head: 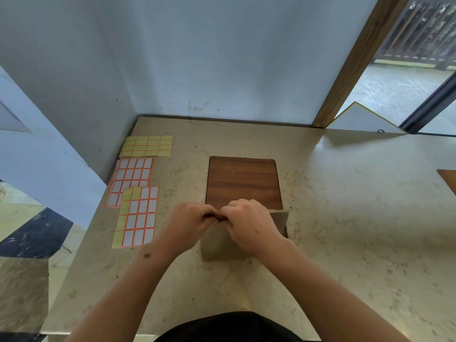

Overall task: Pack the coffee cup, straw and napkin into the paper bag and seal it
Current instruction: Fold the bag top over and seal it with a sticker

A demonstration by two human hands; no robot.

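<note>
Paper bag (217, 245) stands on the table (345, 218), at six o'clock from a wooden board (243, 183); left hand (191, 219) and right hand (249, 223) pinch its top shut, contents hidden.

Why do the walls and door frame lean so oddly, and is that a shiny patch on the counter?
Head view: the wide-angle lens bends straight lines, so the wall and wooden door frame splay outward; daylight from the doorway glares off the counter at upper right; both hands, left hand and right hand, look slightly soft where they grip the paper bag.
</note>
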